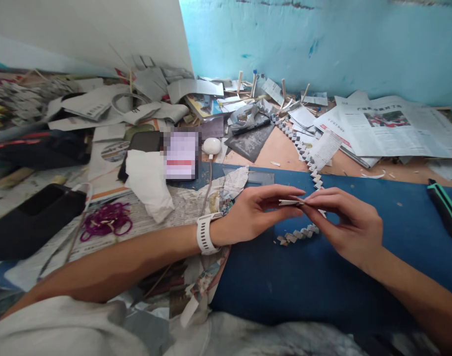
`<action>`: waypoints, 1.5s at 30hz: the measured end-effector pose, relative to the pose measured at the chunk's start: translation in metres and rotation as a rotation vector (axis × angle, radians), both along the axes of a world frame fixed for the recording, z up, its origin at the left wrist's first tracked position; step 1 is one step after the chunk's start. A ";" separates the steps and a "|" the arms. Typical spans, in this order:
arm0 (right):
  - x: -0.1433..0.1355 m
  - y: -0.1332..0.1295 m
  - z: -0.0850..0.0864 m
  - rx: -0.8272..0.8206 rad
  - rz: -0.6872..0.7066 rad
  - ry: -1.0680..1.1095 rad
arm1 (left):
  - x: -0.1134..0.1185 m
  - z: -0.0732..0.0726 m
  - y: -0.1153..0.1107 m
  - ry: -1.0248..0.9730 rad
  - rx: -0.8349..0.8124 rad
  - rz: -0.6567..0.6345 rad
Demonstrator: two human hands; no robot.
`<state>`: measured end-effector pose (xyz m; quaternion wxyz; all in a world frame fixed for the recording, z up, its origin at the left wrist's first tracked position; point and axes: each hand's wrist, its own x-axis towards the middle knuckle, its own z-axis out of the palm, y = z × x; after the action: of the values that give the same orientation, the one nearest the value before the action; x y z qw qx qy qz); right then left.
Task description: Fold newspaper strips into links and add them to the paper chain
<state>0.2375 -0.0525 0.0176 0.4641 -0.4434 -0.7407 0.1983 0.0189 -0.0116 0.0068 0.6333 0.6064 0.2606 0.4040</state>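
The right hand (355,227) is pinching a paper piece (288,202) that's poking into the curled left hand (251,215), whose grip I can't tell.

Left hand (248,215) meets right hand's (355,225) pinched fingers (327,198).

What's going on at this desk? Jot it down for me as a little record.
Left hand: fingertips around the paper; grip unclear
Right hand: pinching the paper
Paper: small, pale, between both hands
Chain: zigzag, passing behind the right hand, its near end on the mat
Mat: blue
Left wrist: white watch
Left side: tangled purple cord
Right edge: green-black tool
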 end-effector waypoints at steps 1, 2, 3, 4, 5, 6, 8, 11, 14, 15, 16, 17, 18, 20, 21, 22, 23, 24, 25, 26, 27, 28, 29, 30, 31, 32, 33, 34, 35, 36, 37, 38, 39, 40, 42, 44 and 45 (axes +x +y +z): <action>0.000 -0.001 -0.001 -0.008 0.002 0.018 | 0.000 0.000 0.000 0.037 0.050 0.025; -0.001 -0.001 -0.002 -0.028 0.000 0.043 | 0.000 0.000 0.001 0.065 0.094 0.051; -0.001 -0.002 -0.003 -0.060 -0.004 0.069 | 0.000 0.001 0.001 0.078 0.121 0.074; -0.001 -0.002 -0.004 -0.098 -0.004 0.089 | 0.001 0.001 0.002 0.074 0.128 0.089; -0.001 -0.001 -0.005 -0.135 0.002 0.098 | 0.001 0.001 0.002 0.055 0.119 0.099; -0.001 0.000 -0.005 -0.158 0.014 0.089 | 0.002 0.001 0.002 0.031 0.102 0.107; -0.001 0.001 -0.004 -0.133 0.030 0.027 | 0.003 0.002 0.002 -0.004 0.072 0.111; -0.002 0.002 -0.002 -0.038 0.007 -0.044 | 0.004 0.003 0.001 -0.024 0.045 0.110; -0.004 0.000 -0.002 0.001 -0.032 -0.044 | 0.004 0.004 0.001 -0.023 0.028 0.107; -0.004 -0.001 -0.003 0.002 -0.044 -0.041 | 0.004 0.004 0.001 -0.019 0.023 0.105; -0.004 -0.002 -0.003 -0.002 -0.053 -0.037 | 0.004 0.005 0.001 -0.014 0.016 0.104; -0.004 -0.003 -0.004 -0.009 -0.059 -0.032 | 0.004 0.005 0.001 -0.012 0.009 0.103; -0.004 -0.004 -0.005 -0.018 -0.063 -0.025 | 0.005 0.005 0.002 -0.012 0.004 0.105; -0.004 -0.004 -0.006 -0.035 -0.065 -0.001 | 0.005 0.005 0.002 -0.022 -0.002 0.111; -0.004 -0.004 -0.007 -0.043 -0.064 0.012 | 0.006 0.004 0.002 -0.029 -0.004 0.115; -0.004 -0.004 -0.007 -0.051 -0.066 0.023 | 0.006 0.004 0.002 -0.034 -0.006 0.119; -0.004 -0.004 -0.006 -0.057 -0.069 0.031 | 0.007 0.003 0.002 -0.037 -0.010 0.124; -0.003 -0.004 -0.006 -0.060 -0.071 0.034 | 0.007 0.003 0.002 -0.037 -0.017 0.129; -0.003 -0.004 -0.005 -0.062 -0.072 0.034 | 0.007 0.002 0.002 -0.034 -0.025 0.133; -0.003 -0.004 -0.005 -0.062 -0.072 0.035 | 0.007 0.002 0.001 -0.030 -0.033 0.136; -0.003 -0.004 -0.004 -0.067 -0.069 0.038 | 0.007 0.002 0.001 -0.027 -0.041 0.137; -0.003 -0.004 -0.003 -0.075 -0.064 0.049 | 0.007 0.002 0.001 -0.026 -0.049 0.135; -0.004 -0.005 -0.003 -0.088 -0.059 0.063 | 0.007 0.002 0.001 -0.028 -0.057 0.133; -0.004 -0.005 -0.003 -0.102 -0.057 0.080 | 0.007 0.002 0.001 -0.030 -0.065 0.129; -0.005 -0.006 -0.003 -0.116 -0.056 0.097 | 0.007 0.001 0.001 -0.034 -0.074 0.124; -0.006 -0.006 -0.003 -0.131 -0.057 0.112 | 0.007 0.001 0.001 -0.040 -0.086 0.119; -0.006 -0.006 -0.003 -0.146 -0.058 0.128 | 0.008 0.001 0.001 -0.051 -0.101 0.114; -0.007 -0.007 -0.003 -0.162 -0.058 0.145 | 0.008 0.000 0.002 -0.067 -0.120 0.107; -0.007 -0.007 -0.002 -0.178 -0.055 0.160 | 0.009 0.000 0.002 -0.087 -0.140 0.099; -0.008 -0.007 -0.001 -0.194 -0.049 0.170 | 0.009 0.000 0.003 -0.107 -0.160 0.089; -0.008 -0.007 0.000 -0.207 -0.039 0.172 | 0.009 0.001 0.004 -0.123 -0.178 0.082; -0.008 -0.007 0.001 -0.213 -0.027 0.162 | 0.009 0.001 0.006 -0.131 -0.191 0.076; -0.007 -0.006 0.002 -0.210 -0.011 0.141 | 0.009 0.001 0.007 -0.132 -0.201 0.066; -0.007 -0.006 0.003 -0.197 0.002 0.110 | 0.009 0.002 0.009 -0.126 -0.214 0.059; -0.006 -0.006 0.003 -0.155 -0.003 0.055 | 0.007 0.002 0.010 -0.101 -0.243 0.038; -0.006 -0.006 0.001 -0.143 -0.031 0.047 | 0.006 0.000 0.010 -0.054 -0.245 -0.003; -0.006 -0.007 0.000 -0.157 -0.047 0.057 | 0.005 -0.002 0.009 -0.021 -0.225 -0.031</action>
<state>0.2314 -0.0591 0.0176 0.4531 -0.4899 -0.6989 0.2574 0.0241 -0.0026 0.0053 0.7064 0.5312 0.2883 0.3685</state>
